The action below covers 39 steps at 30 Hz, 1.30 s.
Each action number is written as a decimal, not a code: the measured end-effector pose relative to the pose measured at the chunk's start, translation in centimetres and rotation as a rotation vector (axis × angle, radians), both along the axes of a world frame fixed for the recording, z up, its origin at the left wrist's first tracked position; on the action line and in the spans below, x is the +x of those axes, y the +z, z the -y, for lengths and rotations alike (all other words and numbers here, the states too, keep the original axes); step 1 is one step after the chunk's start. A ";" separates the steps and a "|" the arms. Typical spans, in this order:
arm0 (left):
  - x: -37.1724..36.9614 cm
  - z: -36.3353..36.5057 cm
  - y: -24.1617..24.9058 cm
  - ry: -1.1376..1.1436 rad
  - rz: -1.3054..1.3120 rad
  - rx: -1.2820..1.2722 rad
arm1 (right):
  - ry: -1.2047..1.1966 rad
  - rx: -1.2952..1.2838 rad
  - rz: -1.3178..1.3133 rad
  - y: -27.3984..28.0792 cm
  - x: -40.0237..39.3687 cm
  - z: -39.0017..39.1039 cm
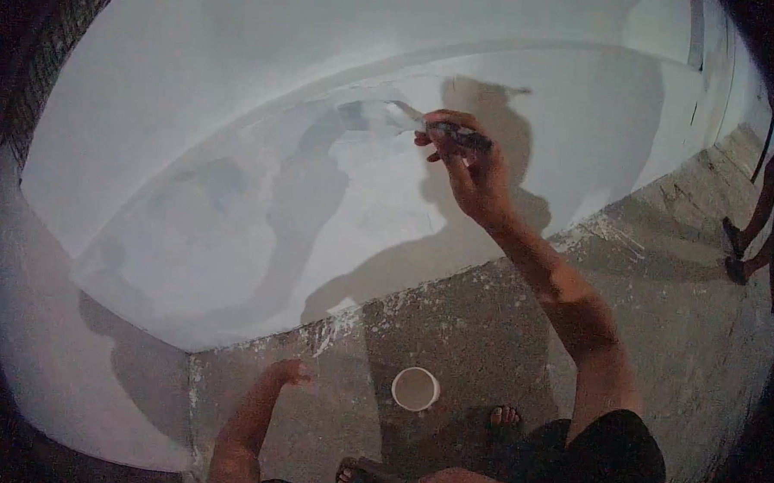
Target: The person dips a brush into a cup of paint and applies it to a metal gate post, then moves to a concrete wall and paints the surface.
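Note:
My right hand (470,163) is raised to the white wall with its fingers wrapped round the dark handle of a putty knife (403,119). The tool's pale, widening end points left and meets the wall, though its edge blurs into the shadow there. Around it the wall surface (381,176) has patchy grey and white areas below a curved band. My left hand (290,373) hangs low over the floor, left of a small white bucket (416,389) and apart from it. Its fingers are loosely apart and I see nothing in them.
The bucket stands on a concrete floor (469,331) spattered white along the wall's foot. My bare feet (505,415) are close to it. At the right edge another person's legs (754,232) show, with dark footwear. A side wall (96,376) meets the floor at left.

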<state>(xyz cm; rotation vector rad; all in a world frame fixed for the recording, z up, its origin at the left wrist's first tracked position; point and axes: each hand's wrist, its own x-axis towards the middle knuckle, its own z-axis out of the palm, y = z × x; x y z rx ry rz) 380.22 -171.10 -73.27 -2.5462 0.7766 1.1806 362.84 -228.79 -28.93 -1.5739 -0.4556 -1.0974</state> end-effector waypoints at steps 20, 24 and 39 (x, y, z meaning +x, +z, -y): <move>-0.2 -2.1 -2.7 0.024 0.087 -0.099 | -0.148 0.024 0.042 -1.9 -2.8 2.0; -0.9 0.2 0.8 0.128 0.019 -0.076 | 0.001 0.044 -0.022 -2.1 -1.6 -0.2; 1.1 -0.1 -0.1 0.026 -0.104 0.001 | -0.292 0.043 0.173 -3.0 -3.4 4.4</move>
